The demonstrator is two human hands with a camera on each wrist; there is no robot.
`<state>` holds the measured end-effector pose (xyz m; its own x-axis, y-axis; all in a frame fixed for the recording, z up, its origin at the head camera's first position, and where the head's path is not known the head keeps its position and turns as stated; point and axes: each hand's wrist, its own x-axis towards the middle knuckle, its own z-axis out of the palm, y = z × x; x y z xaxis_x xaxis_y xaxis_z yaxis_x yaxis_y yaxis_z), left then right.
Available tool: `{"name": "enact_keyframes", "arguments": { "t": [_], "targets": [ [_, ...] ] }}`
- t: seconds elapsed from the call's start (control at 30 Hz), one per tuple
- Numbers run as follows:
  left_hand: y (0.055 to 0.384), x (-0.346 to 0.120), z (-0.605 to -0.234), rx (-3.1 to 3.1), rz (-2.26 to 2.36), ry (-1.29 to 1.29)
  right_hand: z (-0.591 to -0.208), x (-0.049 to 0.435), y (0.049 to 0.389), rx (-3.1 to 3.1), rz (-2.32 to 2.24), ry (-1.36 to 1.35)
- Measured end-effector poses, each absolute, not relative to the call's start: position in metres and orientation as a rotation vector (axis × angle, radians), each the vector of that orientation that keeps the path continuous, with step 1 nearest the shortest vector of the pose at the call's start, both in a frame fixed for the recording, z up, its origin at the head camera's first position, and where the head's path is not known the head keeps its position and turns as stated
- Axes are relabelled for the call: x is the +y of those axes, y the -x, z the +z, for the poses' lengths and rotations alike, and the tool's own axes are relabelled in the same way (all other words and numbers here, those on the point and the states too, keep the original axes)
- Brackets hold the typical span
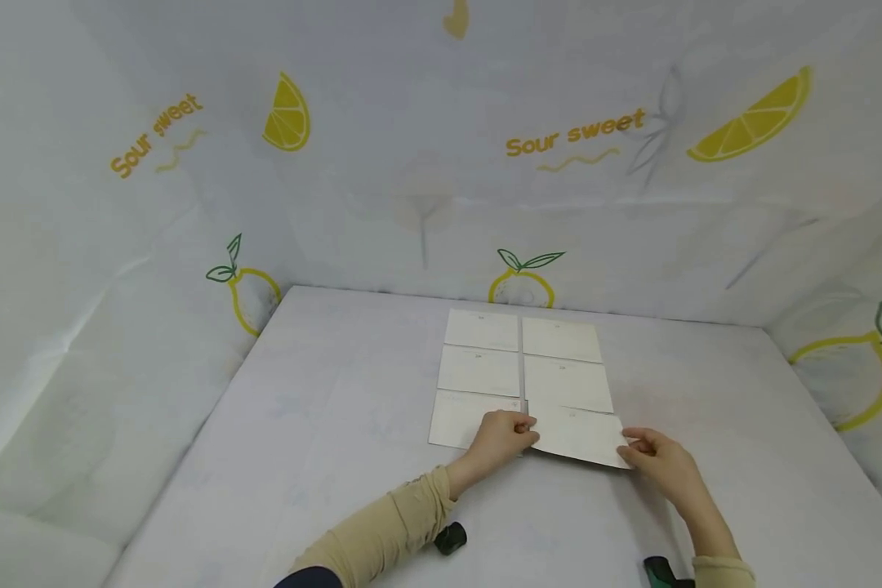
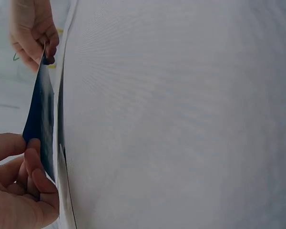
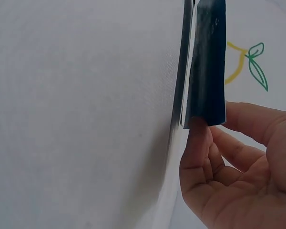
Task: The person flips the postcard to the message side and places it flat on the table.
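A white card [image 1: 575, 437] with small print near its top edge is held between both hands at the front right of a two-column layout. Its underside is dark blue in the left wrist view, and the near edge is lifted off the table. My left hand [image 1: 496, 443] pinches the card's left edge between thumb and fingers. At the right edge, near the front corner, my right hand [image 1: 665, 467] pinches it. The right wrist view shows the blue underside [image 3: 209, 71] above the thumb. Several similar white cards [image 1: 479, 369] lie flat behind and to the left.
The cards lie on a white-covered table [image 1: 323, 408]. A white lemon-print sheet [image 1: 382, 163] hangs behind and at the sides. One black object [image 1: 451, 539] lies by the left forearm; a black and green one [image 1: 660, 572] is by the right sleeve.
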<state>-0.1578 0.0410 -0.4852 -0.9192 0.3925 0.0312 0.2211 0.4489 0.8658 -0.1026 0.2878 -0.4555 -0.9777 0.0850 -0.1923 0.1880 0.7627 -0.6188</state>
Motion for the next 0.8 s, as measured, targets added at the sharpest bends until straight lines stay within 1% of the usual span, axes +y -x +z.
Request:
{"name": "enact_keyframes", "arguments": {
  "t": [0.37, 0.8],
  "targets": [
    [0.154, 0.042, -0.483, 2.690, 1.179, -0.687, -0.455, 0.288, 0.108, 2.796, -0.917, -0.128],
    [0.154, 0.046, -0.483, 2.772, 0.999, -0.803, -0.454, 0.288, 0.118, 2.800, -0.851, -0.084]
  ]
}}
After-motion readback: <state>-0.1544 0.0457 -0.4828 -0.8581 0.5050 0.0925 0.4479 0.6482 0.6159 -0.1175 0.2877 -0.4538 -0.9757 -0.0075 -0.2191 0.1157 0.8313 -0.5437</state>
